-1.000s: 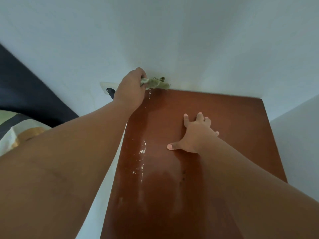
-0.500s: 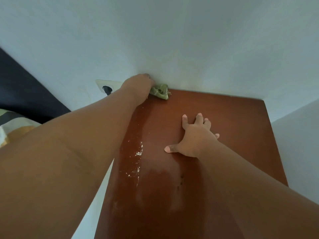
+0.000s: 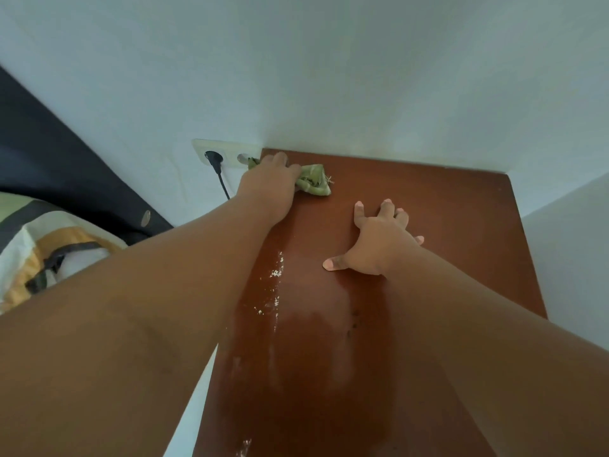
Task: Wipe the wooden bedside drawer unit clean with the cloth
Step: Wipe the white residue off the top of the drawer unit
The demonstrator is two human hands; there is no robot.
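Here the cloth [image 3: 314,183], green and bunched, sits at the back-left corner of the wooden drawer unit [image 3: 454,225], under and just right of the left hand [image 3: 268,184]. The left hand's fingers curl over the cloth and press it to the top. Most of the wad sticks out to the right of the knuckles, and a small bit shows on the left. The cloth's long axis runs roughly along the back edge, frayed end pointing right. The right hand [image 3: 375,245] lies flat mid-top, fingers spread, holding nothing. The glossy red-brown top has white specks [image 3: 276,273] and smeary streaks. A pale wall stands behind, with a socket [image 3: 230,153] and a black plug [image 3: 213,157] left of the unit. Patterned bedding [image 3: 39,245] lies far left.
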